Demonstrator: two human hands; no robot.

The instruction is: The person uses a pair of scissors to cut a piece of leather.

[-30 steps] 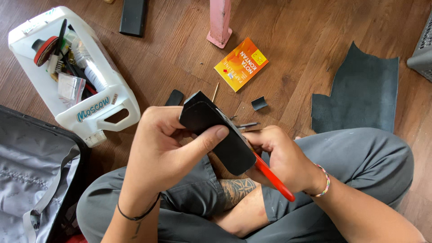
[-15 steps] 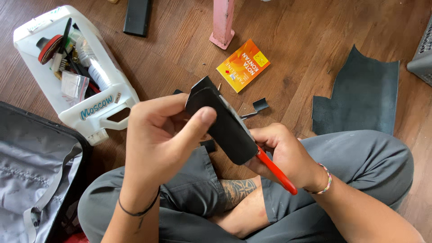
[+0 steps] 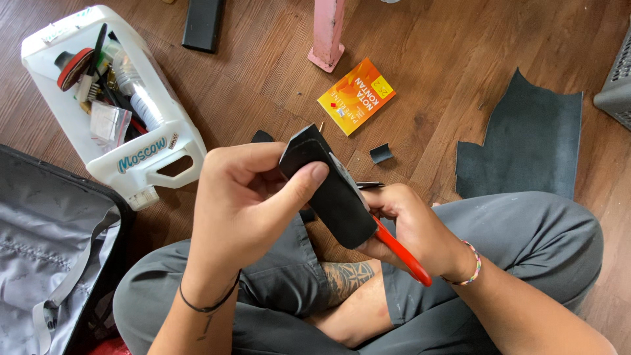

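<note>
While I sat cross-legged on the floor, my left hand [image 3: 246, 210] pinched the black piece [image 3: 332, 190] up over my lap so its edge met the red-handled scissors [image 3: 397, 253] clenched in my right hand [image 3: 414, 227].

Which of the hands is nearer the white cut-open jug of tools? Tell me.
Left. The left hand, gripping the black piece, is just right of the white jug. The right hand, holding red-handled scissors, sits farther right, beyond the black piece.
</note>
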